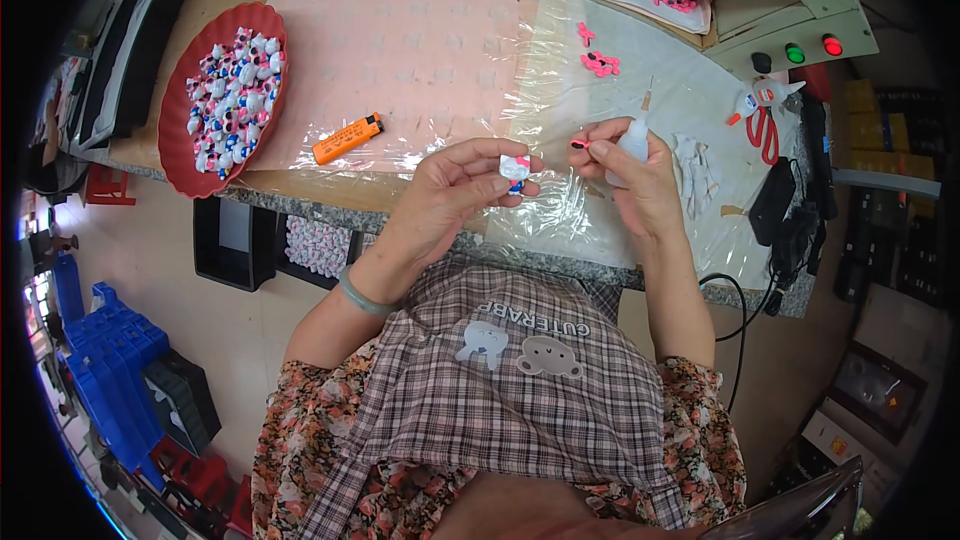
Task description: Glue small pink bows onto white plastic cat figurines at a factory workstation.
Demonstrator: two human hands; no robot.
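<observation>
The small white-and-blue figurine with a pink detail on its head (515, 169) was in the left hand, upright over the near part of the counter (420, 25). At the left, a red scalloped tray (173, 105) carried a heap of similar figurines, its raised rim probably there to stop them scattering. To its right lay an orange plastic lighter (347, 138), apart from both hands. The left hand (452, 178) had thumb and fingers clamped on the figurine, a grip that seemed meant to leave most of its head uncovered. Just right of it, the right hand (645, 180) pinched a small pink-and-black piece (579, 144) between thumb and finger, not touching the figurine. A translucent white needle-tipped bottle (636, 137) rested in the same hand, its tip pointing far, presumably so the fingertips stayed free. Farther off lay loose pink pieces (601, 64), within reach. At the far right, red-handled scissors (764, 135) lay aside, probably to leave the middle uncluttered.
</observation>
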